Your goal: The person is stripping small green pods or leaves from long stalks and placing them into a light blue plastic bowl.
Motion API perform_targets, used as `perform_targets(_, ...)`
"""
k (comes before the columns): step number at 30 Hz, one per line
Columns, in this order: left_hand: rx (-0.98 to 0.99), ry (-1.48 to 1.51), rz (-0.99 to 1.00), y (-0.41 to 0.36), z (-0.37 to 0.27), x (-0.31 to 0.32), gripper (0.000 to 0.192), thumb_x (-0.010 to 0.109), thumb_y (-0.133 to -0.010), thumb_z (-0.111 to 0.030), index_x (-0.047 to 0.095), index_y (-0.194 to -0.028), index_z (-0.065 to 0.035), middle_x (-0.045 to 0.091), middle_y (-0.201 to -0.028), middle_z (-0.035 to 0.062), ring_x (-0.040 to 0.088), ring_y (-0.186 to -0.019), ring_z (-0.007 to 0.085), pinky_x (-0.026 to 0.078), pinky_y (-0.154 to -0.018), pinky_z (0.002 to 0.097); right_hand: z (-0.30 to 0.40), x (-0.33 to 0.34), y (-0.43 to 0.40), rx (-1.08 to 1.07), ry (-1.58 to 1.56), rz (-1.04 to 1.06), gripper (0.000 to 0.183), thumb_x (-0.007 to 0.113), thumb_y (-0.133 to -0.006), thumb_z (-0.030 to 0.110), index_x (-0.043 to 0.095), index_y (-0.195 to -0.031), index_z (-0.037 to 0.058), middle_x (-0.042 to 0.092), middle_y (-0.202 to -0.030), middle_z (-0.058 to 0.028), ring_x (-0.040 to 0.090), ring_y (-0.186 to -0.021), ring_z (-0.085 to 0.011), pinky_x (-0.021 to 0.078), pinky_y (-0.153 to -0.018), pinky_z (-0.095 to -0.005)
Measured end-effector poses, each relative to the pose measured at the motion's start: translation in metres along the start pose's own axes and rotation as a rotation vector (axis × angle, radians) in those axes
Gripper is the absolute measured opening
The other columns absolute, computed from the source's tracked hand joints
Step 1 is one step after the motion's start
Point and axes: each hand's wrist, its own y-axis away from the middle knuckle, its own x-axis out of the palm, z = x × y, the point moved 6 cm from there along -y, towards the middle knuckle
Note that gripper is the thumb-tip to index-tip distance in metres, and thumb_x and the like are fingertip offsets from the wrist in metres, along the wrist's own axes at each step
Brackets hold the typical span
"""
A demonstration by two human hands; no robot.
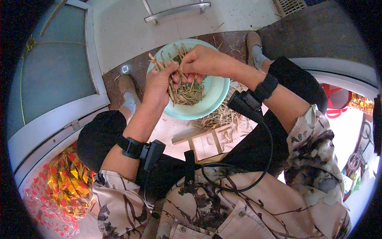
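Observation:
My left hand [159, 82] is closed around a loose bundle of long, thin, dry tan pods [155, 61], whose ends stick out above and below the fist. Thumb and fingertips of my right hand [197, 61] pinch a dry pod at the bundle's right side; the fingers partly hide it. Both hands are over a pale green plastic basin [216, 100]. Inside it lies a heap of dark small bits, perhaps seeds, mixed with dry pods [189, 94]. Their exact kind is too small to tell.
Dry husks [223, 112] litter the floor beside the basin, near a wooden stool frame [206, 143]. A glass-paned door [59, 59] stands left. Gold foil decorations [70, 182] in clear wrap lie lower left. A cable [270, 143] loops from my right wrist device. A metal bar handle [177, 12] is ahead.

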Motion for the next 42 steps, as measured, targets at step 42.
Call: perform_targets(42, -0.409, -0.076, -0.043, -0.005, 0.072, -0.018, 0.008, 0.057, -0.066, -0.002, 0.051, -0.072, -0.0038, 0.05, -0.054, 0.0047, 0.046, -0.041, 0.0124, 0.033, -0.032, 0.0231, -0.071, 0.021, -0.01, 0.165, 0.385, -0.004, 0.021, 0.053, -0.064, 0.017, 0.056, -0.056, -0.0017, 0.056, -0.052, -0.0092, 0.054, -0.043, -0.0147, 0.044, -0.039, -0.0246)
